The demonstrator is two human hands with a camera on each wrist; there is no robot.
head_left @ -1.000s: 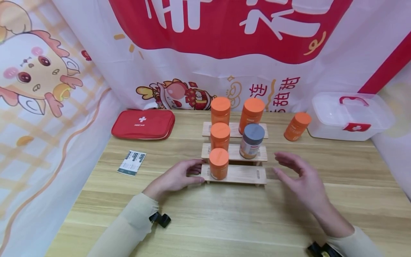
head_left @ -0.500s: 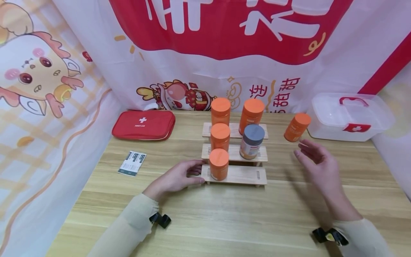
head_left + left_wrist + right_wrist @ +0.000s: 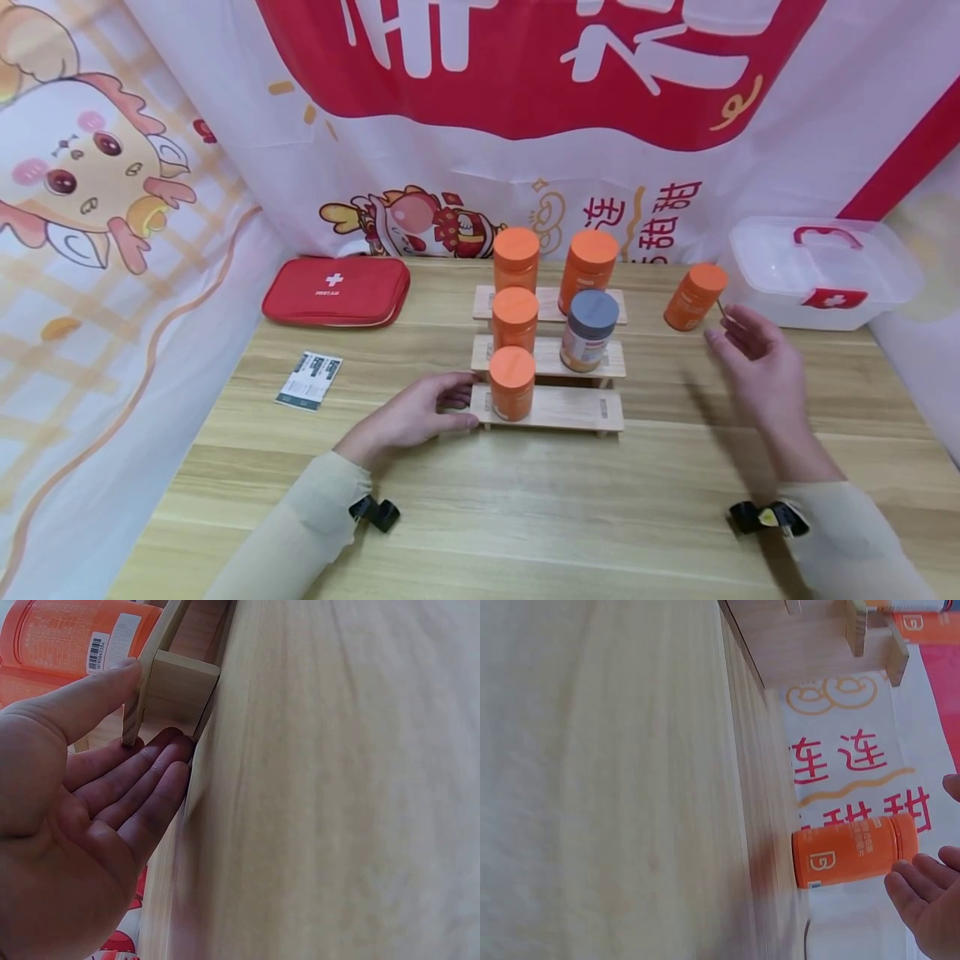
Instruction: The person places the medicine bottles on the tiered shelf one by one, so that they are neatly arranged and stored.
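Observation:
A three-tier wooden stand (image 3: 562,406) bears several orange-capped bottles and one grey-capped bottle (image 3: 587,346). At its lowest tier, beside an orange bottle (image 3: 512,396), my left hand (image 3: 411,412) holds the board's left end. In the left wrist view the thumb lies at the board's upper edge, and the other fingers reach below it. To the right, a separate orange bottle (image 3: 692,302) stands upright on the table. My right hand (image 3: 765,371) is close to that bottle's right side, fingers loosely bent and apart from the thumb; whether a fingertip touches it I cannot tell.
A clear plastic box (image 3: 817,271) with a red handle stands behind my right hand, near the back corner. At the left lie a red first-aid pouch (image 3: 335,292) and a printed blister pack or card (image 3: 309,381). A printed cloth (image 3: 450,150) hangs behind the table.
My right hand has moved right and away from me, from beside the stand to the separate orange bottle. My left hand stays at the stand's left end.

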